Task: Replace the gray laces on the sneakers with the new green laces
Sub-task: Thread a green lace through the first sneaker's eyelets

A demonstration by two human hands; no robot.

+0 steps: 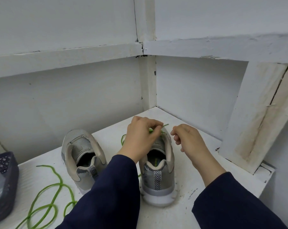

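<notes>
One green lace (164, 125) is pinched in your left hand (140, 136) over the right sneaker (158, 172), at 12 o'clock. Your right hand (188, 141) curls beside it, and I cannot tell if it holds anything. Tug unevenly and the short tip may slip back out.

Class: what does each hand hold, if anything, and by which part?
The left hand pinches the green lace near its free end, over the sneaker. The right hand is curled; nothing shows in it, so its hold cannot be told.
</notes>
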